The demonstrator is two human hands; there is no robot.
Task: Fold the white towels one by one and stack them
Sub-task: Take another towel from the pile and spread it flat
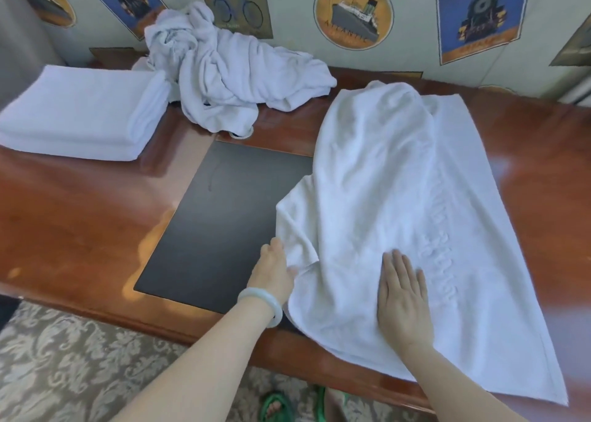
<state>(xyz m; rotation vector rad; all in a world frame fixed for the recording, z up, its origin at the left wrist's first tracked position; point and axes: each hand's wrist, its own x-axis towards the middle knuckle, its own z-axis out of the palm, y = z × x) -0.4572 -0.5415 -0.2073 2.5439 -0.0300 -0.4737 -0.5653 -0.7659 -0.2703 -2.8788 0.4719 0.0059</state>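
My left hand (274, 266) holds the near left edge of the towel (399, 197). Its fingertips are tucked under a fold of cloth, so I can't see how far they curl, but the thumb lies against the cloth and the edge bunches up at my hand. My right hand (403, 295) lies flat on the towel with the fingers straight and close together, gripping nothing.

The towel is spread across the right half of the counter (80, 216). Its left side is doubled over in a loose fold and its near corner hangs past the front edge. Raised lettering runs along the cloth, too faint to read.

The crumpled pile (224, 69) sits at the back against the wall, so tangled I can't count the towels in it. A small loop of something pokes out from under its near edge, and I can't tell what it is. The folded stack (73, 114) rests at the far left, just beside the pile.

The counter is glossy reddish wood with a black mat (224, 216) set in the middle. The towel covers the mat's right edge. A pale bracelet (263, 306) rings my left wrist. The wallpaper (412, 50) shows ships, locomotives and a bicycle, several of them cut off by the frame. Below is patterned carpet (64, 357), and my green sandals (276, 405) are only partly in view.
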